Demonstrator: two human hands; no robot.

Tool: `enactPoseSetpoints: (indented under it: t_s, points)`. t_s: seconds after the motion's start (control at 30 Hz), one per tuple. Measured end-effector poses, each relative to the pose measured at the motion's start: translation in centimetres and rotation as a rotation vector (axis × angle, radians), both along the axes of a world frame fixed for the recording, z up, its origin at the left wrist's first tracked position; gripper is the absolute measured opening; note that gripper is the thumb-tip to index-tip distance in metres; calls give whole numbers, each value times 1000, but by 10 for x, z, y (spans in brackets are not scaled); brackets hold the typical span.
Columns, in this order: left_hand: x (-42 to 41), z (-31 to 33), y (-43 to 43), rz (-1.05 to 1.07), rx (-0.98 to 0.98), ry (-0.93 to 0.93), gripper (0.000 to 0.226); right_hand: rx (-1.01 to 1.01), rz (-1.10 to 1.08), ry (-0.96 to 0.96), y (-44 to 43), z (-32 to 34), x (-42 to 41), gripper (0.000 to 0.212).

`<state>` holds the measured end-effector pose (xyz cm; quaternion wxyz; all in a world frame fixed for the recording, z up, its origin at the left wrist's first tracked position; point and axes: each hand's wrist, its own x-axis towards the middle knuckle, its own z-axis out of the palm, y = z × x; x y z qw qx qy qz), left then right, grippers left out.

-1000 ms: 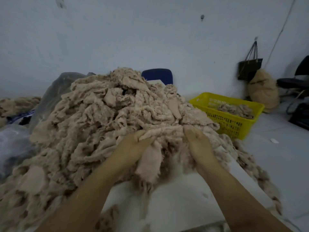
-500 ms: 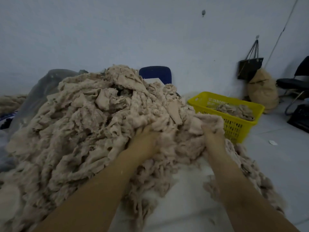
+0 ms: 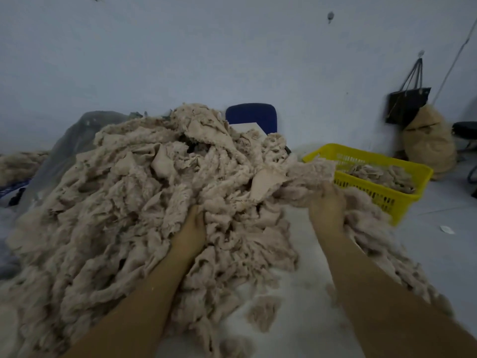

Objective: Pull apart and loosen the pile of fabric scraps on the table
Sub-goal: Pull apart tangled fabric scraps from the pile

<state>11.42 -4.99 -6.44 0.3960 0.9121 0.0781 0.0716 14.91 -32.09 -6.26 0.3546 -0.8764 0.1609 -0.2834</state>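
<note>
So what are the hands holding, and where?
The right hand grips a scrap clump at the pile's right edge; the left hand has buried fingers, unclear.

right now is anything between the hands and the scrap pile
Nothing visible is. The left hand is sunk into the front of the pile, fingers hidden; the right hand grips a clump at its right edge.
</note>
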Motion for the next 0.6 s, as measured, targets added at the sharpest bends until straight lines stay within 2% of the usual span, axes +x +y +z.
enactPoseSetpoints:
  t_s: [0.03, 0.1, 0.17, 0.23, 0.3, 0.37, 0.43, 0.53, 0.6]
  points:
    - [0, 3, -3, 23, -44, 44, 47, 31, 30, -39, 11, 0, -2, 32]
    - [0, 6, -7, 57, -120, 69, 48, 135, 239, 9, 39, -6, -8, 29]
    - [-7, 13, -14, 20, -175, -26, 45, 178, 441, 134, 67, -18, -13, 22]
    - [-14, 19, -21, -56, -256, -113, 43, 160, 540, 192, 79, -24, -13, 17]
    - [-22, 26, -25, -113, -277, -146, 46, 224, 521, 177, 68, -20, -3, 24]
    - [-27, 32, -25, -88, -257, -181, 51, 394, 325, 181, 46, -4, 6, 39]
    - [-31, 39, -20, 16, -360, -224, 54, 499, 183, 199, 31, 6, 9, 43]
    - [-35, 49, -14, 95, -600, -242, 53, 513, 271, 120, 54, 12, -14, 40]
    - [-43, 51, -19, -19, -567, -318, 33, 645, 389, 159, 81, 16, -31, 42]
